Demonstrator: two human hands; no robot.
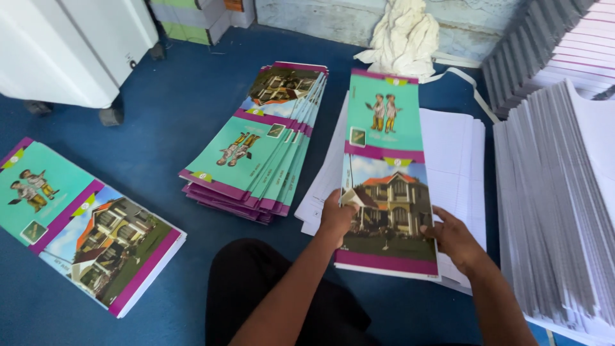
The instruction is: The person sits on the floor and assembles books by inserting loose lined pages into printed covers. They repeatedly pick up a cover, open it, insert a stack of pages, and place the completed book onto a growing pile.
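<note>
A long printed cover sheet (385,173), teal above with two cartoon figures and a house picture below, lies on a stack of white paper (456,160) in front of me. My left hand (336,218) grips its left edge near the house picture. On the right edge, my right hand (456,240) holds the same sheet with fingers spread on it. Both hands sit low on the sheet, close to its purple bottom band.
A fanned pile of similar covers (259,150) lies to the left on the blue floor (166,115). Another stack with a cover on top (83,221) sits at far left. Tall stacks of white pages (564,205) stand at right. A white cloth (403,35) and a white machine (70,45) are at the back.
</note>
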